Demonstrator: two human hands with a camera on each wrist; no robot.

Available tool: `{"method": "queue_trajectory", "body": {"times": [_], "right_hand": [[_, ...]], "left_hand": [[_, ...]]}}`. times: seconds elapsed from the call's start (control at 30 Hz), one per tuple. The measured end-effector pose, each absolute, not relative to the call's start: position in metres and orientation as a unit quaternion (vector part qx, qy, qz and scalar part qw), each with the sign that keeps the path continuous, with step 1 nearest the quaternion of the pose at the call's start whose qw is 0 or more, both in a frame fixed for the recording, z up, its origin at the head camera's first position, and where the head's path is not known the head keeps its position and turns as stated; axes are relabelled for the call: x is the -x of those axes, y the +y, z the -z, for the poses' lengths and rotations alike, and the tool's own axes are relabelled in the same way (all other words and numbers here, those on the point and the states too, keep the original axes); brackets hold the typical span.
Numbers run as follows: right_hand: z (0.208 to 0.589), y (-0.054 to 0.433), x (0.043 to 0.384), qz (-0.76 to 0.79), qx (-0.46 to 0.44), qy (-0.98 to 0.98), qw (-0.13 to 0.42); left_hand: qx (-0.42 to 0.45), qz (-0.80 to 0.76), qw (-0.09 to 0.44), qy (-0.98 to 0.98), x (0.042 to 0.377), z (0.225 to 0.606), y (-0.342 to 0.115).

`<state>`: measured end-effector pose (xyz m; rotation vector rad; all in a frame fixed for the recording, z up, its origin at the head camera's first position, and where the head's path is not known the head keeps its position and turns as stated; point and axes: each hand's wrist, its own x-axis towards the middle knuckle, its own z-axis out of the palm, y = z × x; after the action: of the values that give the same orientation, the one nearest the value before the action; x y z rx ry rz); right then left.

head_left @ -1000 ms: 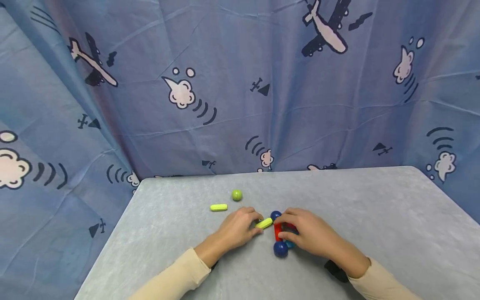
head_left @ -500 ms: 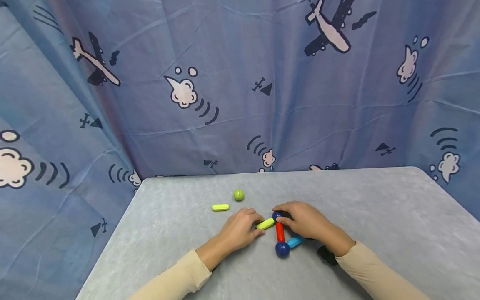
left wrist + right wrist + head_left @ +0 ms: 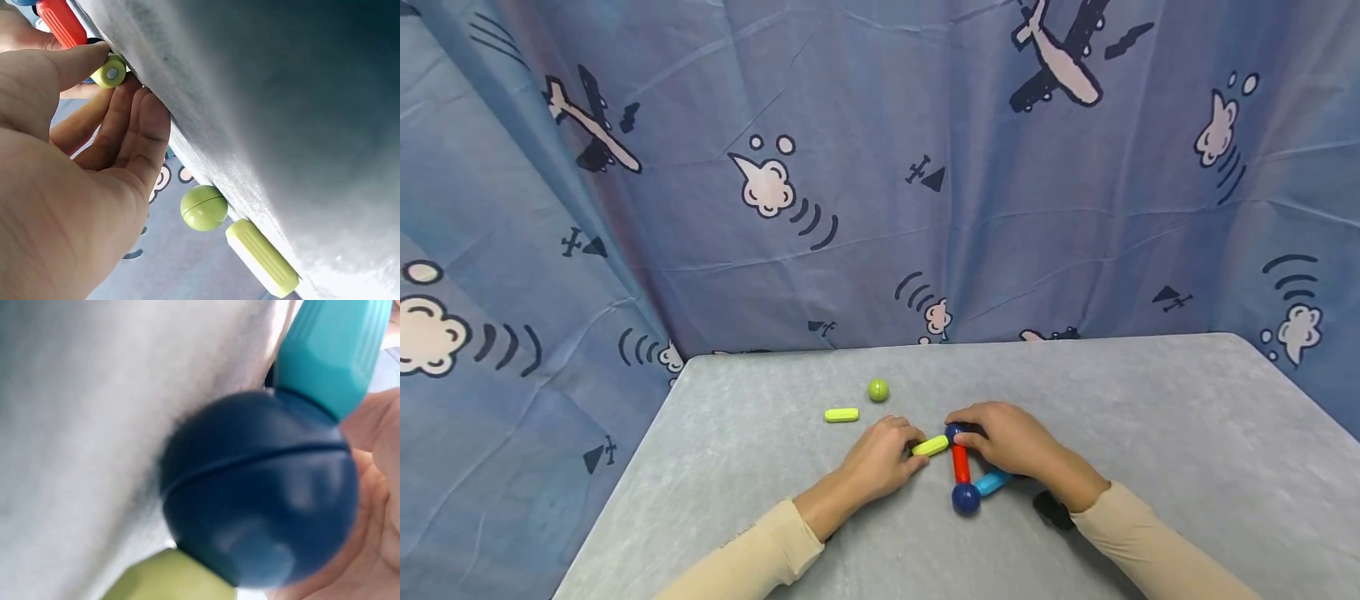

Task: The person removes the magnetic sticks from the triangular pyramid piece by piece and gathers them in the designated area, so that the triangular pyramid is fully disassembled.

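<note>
Thumb and fingers of my left hand [image 3: 878, 457] pinch a yellow-green magnetic rod [image 3: 931, 447]; its metal-tipped end faces the left wrist view. The rod's far end meets a dark blue ball [image 3: 954, 432], which my right hand [image 3: 1015, 437] holds between thumb and fingers. From that ball a red rod [image 3: 961, 464] runs to a nearer dark blue ball [image 3: 966, 499]. A light blue rod [image 3: 993, 482] leads from there under my right hand. Close up in the right wrist view, a dark blue ball [image 3: 262, 494] joins a teal rod [image 3: 331, 356] and a yellow-green rod [image 3: 172, 578].
A loose green ball [image 3: 877, 390] and a second yellow-green rod [image 3: 842, 415] lie on the grey table [image 3: 737, 467], beyond my left hand. Behind the table hangs a blue curtain [image 3: 850, 208] printed with planes.
My right hand has moved from the red rod up to the far blue ball, uncovering the red and light blue rods. Over the last half second, almost nothing has moved.
</note>
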<state>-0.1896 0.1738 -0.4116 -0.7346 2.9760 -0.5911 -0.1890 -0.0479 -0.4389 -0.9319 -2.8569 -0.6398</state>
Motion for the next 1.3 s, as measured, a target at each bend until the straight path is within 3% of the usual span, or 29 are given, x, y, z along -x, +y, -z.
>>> {"method": "queue_trajectory", "body": {"times": [1.3], "right_hand": [[0.4148,0.1769,0.1897,0.178,0.202,0.963,-0.011]], "left_hand": [[0.269,0.268,0.016,-0.925,0.1887,0.4339,-0.0504]]}}
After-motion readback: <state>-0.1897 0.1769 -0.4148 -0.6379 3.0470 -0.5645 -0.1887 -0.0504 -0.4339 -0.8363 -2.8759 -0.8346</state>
